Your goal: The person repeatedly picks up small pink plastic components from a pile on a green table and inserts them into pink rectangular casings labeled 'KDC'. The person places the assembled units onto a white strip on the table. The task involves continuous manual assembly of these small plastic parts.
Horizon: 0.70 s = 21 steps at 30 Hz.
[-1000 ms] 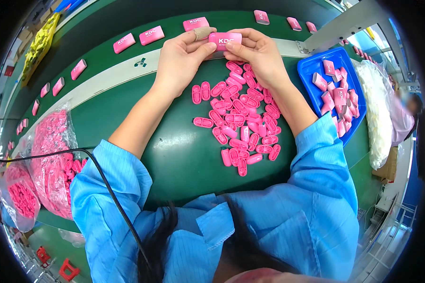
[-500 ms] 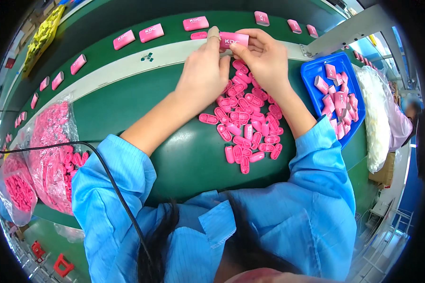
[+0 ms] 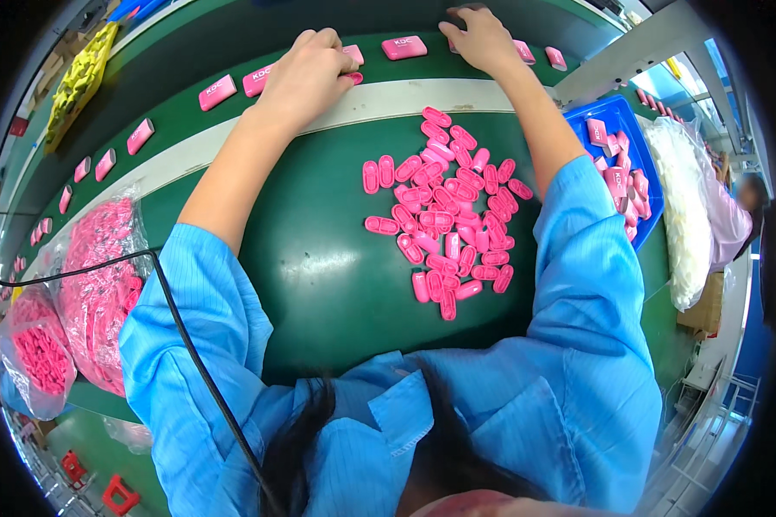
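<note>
The left hand [image 3: 309, 73] reaches past the white rail [image 3: 388, 100] at the far side of the green desk [image 3: 315, 263], its fingers bent and their tips at a pink oval piece [image 3: 354, 78]. Just beyond that piece lies a pink case [image 3: 353, 54], partly hidden behind the fingers. The grip is hard to make out from above, so I cannot tell whether the hand holds the piece or only touches it.

The right hand [image 3: 485, 41] is loose, thumb spread from the fingers, with no object visible in its grasp. It hangs over the green strip [image 3: 179, 115] behind the rail, near a case largely covered by the hand. Another case [image 3: 404, 47] lies in the gap between the hands, and more run along the strip to both sides.

Most of the oval pieces lie in a loose pile [image 3: 435, 221] on the desk, between the forearms. Right of it, partly behind the right forearm, a blue tray [image 3: 646, 148] holds more cases, with a white bag [image 3: 681, 215] just beside it. Clear bags [image 3: 95, 289] of pink parts sit at the left.
</note>
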Available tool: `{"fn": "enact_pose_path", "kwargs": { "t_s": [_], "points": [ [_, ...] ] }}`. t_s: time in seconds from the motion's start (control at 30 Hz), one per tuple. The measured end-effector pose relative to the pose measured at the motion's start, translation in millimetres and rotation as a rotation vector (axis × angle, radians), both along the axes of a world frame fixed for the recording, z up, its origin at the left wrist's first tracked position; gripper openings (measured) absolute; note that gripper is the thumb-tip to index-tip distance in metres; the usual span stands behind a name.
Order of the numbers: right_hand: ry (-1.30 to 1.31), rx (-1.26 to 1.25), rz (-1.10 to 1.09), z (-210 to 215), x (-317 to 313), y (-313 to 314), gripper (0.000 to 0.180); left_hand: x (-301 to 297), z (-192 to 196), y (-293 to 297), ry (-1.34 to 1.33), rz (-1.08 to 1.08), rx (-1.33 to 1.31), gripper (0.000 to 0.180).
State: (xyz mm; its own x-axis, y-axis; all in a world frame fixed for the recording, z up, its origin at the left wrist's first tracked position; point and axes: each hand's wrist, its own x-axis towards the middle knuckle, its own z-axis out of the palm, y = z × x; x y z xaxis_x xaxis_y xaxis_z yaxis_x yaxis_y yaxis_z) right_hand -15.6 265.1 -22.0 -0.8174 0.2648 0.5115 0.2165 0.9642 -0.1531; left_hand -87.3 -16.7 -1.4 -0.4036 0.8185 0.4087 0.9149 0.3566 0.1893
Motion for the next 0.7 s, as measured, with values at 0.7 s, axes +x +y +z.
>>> {"fn": "enact_pose_path", "kwargs": {
  "t_s": [0.7],
  "points": [
    [-0.004,-1.327,0.44,17.7,90.7,-98.4,0.031,63.9,-8.0,25.7,-1.251,-0.14,0.57,0.034]
  ]
}}
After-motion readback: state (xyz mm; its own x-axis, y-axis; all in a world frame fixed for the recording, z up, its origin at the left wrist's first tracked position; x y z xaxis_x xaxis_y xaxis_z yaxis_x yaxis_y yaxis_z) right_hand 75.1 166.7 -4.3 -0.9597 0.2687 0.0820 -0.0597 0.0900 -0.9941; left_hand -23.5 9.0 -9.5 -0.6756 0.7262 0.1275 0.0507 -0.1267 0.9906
